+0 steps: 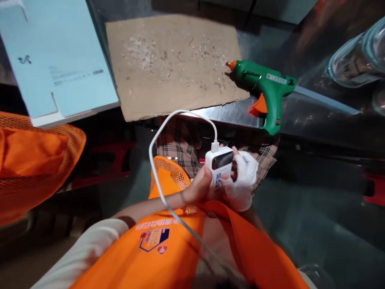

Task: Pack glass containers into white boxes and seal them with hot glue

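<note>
A small white power bank (219,165) with a dark display sits in front of my lap, held from both sides. My left hand (197,188) is bare and grips its left side with the thumb on the edge. My right hand (242,180), in a white fingerless glove, wraps its right side. A white cable (161,132) is plugged into the top of the power bank and loops left, then runs down over my orange mesh vest (168,241).
A green glue gun (264,90) with an orange tip and trigger lies on the metal table edge (228,114), beside a stained cardboard sheet (174,64). A pale blue flat box (57,56) lies at the far left. Clear plastic bottles (357,56) are at the right. Another orange vest (30,160) is at left.
</note>
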The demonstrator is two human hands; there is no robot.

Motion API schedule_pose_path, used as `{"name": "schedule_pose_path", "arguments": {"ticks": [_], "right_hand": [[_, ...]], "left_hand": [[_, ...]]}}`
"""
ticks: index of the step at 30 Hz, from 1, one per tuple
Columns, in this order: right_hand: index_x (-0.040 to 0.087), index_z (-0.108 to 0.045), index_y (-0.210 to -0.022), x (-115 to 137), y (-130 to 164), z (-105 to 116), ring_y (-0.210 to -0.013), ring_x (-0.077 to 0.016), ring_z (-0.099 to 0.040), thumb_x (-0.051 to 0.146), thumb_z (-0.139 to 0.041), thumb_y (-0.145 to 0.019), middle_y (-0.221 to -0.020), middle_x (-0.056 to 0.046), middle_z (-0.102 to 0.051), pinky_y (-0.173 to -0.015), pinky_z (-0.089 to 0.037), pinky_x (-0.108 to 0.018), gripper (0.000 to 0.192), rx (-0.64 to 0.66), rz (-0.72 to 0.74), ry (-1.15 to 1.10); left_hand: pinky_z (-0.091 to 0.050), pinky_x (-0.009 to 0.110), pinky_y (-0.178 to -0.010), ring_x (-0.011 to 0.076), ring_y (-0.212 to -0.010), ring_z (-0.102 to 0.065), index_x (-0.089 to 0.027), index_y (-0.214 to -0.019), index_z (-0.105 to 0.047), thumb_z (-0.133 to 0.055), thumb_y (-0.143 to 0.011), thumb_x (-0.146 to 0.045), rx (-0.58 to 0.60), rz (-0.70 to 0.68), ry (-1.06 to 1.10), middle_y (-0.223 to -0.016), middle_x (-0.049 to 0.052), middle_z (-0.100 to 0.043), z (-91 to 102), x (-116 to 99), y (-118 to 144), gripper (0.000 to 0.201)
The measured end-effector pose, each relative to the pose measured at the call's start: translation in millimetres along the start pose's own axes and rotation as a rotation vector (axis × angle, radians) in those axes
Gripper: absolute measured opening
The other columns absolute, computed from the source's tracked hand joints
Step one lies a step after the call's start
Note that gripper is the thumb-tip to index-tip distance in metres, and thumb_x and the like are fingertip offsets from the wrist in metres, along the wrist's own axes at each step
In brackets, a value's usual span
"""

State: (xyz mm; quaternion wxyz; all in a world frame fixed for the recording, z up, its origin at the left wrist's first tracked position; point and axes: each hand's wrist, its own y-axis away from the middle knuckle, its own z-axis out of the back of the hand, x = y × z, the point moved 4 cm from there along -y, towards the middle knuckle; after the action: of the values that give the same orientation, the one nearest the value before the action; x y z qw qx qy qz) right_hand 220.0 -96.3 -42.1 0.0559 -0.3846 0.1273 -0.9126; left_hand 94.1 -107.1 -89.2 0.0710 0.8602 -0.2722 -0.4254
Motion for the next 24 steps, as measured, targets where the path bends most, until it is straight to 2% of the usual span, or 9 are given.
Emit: {"name": "schedule_pose_path", "arguments": {"ticks": [2, 3, 4, 6, 9, 13, 18, 24], "right_hand": [[0.022, -0.067, -0.145, 2, -15, 14, -0.117, -0.0316, -0.061, 0.05, -0.052, -0.107, -0.128, -0.015, -0.068, -0.107, -0.048, -0.05, 0.05, -0.115, 0.019, -0.023], [0.024, -0.071, -0.141, 5, -25, 19, -0.115, -0.0298, -0.063, 0.045, -0.055, -0.106, -0.125, -0.013, -0.07, -0.107, -0.048, -0.048, 0.043, -0.113, 0.022, -0.055], [0.025, -0.075, -0.134, 8, -37, 21, -0.114, -0.0284, -0.064, 0.042, -0.058, -0.106, -0.122, -0.011, -0.072, -0.105, -0.049, -0.046, 0.038, -0.061, 0.021, -0.098], [0.024, -0.081, -0.119, 14, -61, 19, -0.107, -0.0264, -0.066, 0.041, -0.064, -0.103, -0.113, -0.009, -0.075, -0.1, -0.051, -0.042, 0.029, 0.126, -0.011, -0.224], [0.021, -0.082, -0.097, 19, -90, 7, -0.093, -0.0223, -0.067, 0.041, -0.071, -0.096, -0.098, -0.007, -0.075, -0.085, -0.054, -0.036, 0.022, 0.383, -0.141, -0.45], [0.019, -0.074, -0.079, 17, -99, -15, -0.08, -0.0162, -0.062, 0.038, -0.08, -0.085, -0.086, -0.002, -0.069, -0.073, -0.051, -0.029, 0.021, 0.637, -0.277, -0.672], [0.018, -0.071, -0.073, 12, -87, -25, -0.077, -0.0149, -0.059, 0.045, -0.078, -0.085, -0.082, -0.002, -0.065, -0.072, -0.049, -0.027, 0.031, 0.617, -0.322, -0.751], [0.018, -0.07, -0.073, 14, -76, -30, -0.077, -0.0152, -0.059, 0.049, -0.075, -0.088, -0.079, -0.001, -0.064, -0.073, -0.048, -0.028, 0.035, 0.568, -0.355, -0.741]], "left_hand": [[-0.061, 0.048, -0.09, 0.0338, -0.105, -0.075, -0.02, -0.135, -0.067, -0.059, -0.077, -0.095, 0.033, 0.011, 0.034, -0.117, 0.018, -0.075, -0.4, -4, 2, 0.095], [-0.061, 0.047, -0.088, 0.033, -0.102, -0.076, -0.019, -0.136, -0.066, -0.061, -0.077, -0.094, 0.048, 0.022, 0.041, -0.116, 0.019, -0.076, 0.8, -4, 3, 0.095], [-0.062, 0.045, -0.085, 0.032, -0.098, -0.076, -0.018, -0.134, -0.067, -0.063, -0.076, -0.093, 0.061, 0.04, 0.04, -0.113, 0.019, -0.076, 2.5, -3, 4, 0.095], [-0.061, 0.041, -0.079, 0.0294, -0.089, -0.077, -0.016, -0.125, -0.071, -0.062, -0.076, -0.094, 0.072, 0.073, 0.031, -0.103, 0.018, -0.078, 6.8, 1, 7, 0.093], [-0.061, 0.04, -0.076, 0.0282, -0.083, -0.077, -0.014, -0.113, -0.076, -0.06, -0.076, -0.095, 0.08, 0.099, 0.028, -0.096, 0.018, -0.079, 10.9, 4, 8, 0.09], [-0.061, 0.041, -0.073, 0.0311, -0.085, -0.078, -0.018, -0.109, -0.08, -0.061, -0.072, -0.097, 0.12, 0.127, 0.037, -0.103, 0.017, -0.08, 8.8, -1, 10, 0.089], [-0.062, 0.04, -0.071, 0.0279, -0.078, -0.078, -0.02, -0.106, -0.081, -0.057, -0.076, -0.096, 0.066, 0.197, 0.08, -0.104, 0.016, -0.082, 7.4, -3, 15, 0.085], [-0.062, 0.037, -0.074, 0.0262, -0.081, -0.078, -0.018, -0.107, -0.083, -0.065, -0.075, -0.093, 0.043, 0.244, 0.143, -0.094, 0.013, -0.081, 10.0, 3, 18, 0.083]]}}
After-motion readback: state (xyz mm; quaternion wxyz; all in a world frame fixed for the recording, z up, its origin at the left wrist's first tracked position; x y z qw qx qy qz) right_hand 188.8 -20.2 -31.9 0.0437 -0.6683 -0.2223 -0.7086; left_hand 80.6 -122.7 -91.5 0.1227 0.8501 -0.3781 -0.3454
